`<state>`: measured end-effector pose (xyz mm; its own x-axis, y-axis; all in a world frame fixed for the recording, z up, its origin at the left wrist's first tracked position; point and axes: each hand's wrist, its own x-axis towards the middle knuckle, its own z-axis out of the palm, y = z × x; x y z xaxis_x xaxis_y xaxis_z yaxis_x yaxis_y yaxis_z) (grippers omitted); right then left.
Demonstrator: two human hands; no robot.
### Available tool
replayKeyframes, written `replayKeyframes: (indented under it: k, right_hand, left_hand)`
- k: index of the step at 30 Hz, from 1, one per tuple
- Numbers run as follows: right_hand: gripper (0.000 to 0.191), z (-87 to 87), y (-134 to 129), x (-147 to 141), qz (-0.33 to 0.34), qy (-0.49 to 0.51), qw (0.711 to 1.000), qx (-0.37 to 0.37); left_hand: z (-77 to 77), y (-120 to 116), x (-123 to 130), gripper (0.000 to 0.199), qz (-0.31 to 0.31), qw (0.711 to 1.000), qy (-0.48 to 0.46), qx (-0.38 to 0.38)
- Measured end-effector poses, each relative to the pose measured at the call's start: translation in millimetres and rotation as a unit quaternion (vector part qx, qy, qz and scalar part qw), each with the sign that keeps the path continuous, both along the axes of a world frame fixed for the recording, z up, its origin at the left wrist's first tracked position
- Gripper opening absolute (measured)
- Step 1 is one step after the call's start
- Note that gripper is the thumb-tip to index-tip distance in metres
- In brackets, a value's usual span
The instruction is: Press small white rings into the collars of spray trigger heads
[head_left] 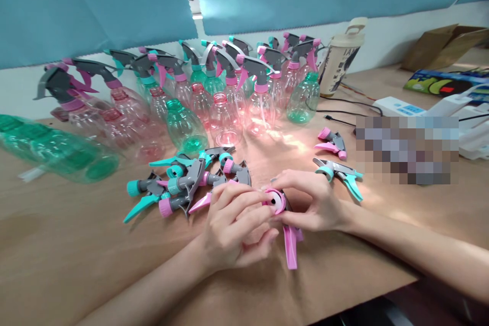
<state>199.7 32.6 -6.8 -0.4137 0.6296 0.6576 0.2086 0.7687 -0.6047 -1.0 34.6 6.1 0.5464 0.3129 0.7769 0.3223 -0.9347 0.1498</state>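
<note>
In my right hand (311,201) is a pink-and-grey trigger spray head (291,247), its pink collar facing me and its pink trigger hanging down. A white disc with a dark centre shows inside the collar. My left hand (242,221) has its fingers curled, their tips pressed on the collar and the disc; its thumb is lower and off the collar. Whether something small is under those fingertips is hidden. Left of my hands lies a pile of loose teal, pink and grey spray heads (185,183). A teal spray head (340,173) and a pink one (331,142) lie beyond my right wrist.
Several clear pink and green bottles stand at the back, many with spray heads on, such as a pink bottle (262,112). Open-necked ones include a green bottle (185,127). Green bottles (57,147) lie at left. A tumbler (340,61), cables and a cardboard box (439,46) are at right.
</note>
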Motion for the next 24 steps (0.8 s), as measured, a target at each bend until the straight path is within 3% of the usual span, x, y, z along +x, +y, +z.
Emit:
replayKeyframes:
  k: [9, 24]
  right_hand:
    - [0.027, -2.4, 2.0, -2.9, 0.005, -0.025, 0.998, 0.059]
    - [0.023, 0.8, 1.2, -4.7, -0.018, -0.056, 0.996, 0.063]
  left_hand:
    - [-0.1, 0.3, -0.9, 0.011, -0.014, 1.000, 0.019, 0.021]
    - [-0.1, -0.3, -0.2, 0.014, -0.008, 1.000, 0.002, 0.018]
